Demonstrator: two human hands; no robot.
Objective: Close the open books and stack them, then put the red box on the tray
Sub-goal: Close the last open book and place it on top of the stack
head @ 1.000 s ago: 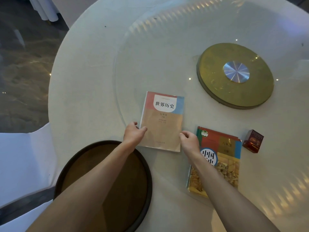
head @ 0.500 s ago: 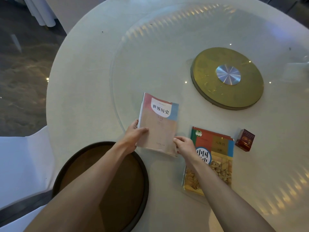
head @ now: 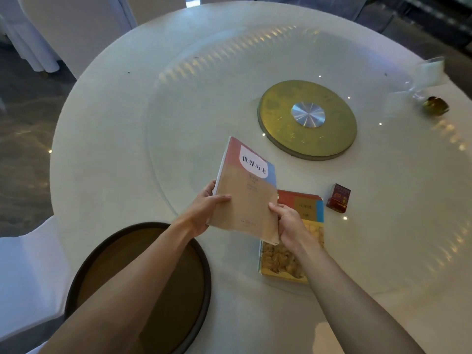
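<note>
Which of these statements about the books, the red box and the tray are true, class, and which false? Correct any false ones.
1. Both hands, left hand and right hand, hold the pink-covered book. True.
2. The red box sits on the tray. False: it stands on the table, right of the second book.
3. The held book is open. False: closed.
4. The tray holds nothing visible. True.

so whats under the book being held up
Below the raised book, gripped by the left hand and right hand, lies the second closed book on the table. Its upper left corner is covered; whether they touch is unclear.
</note>
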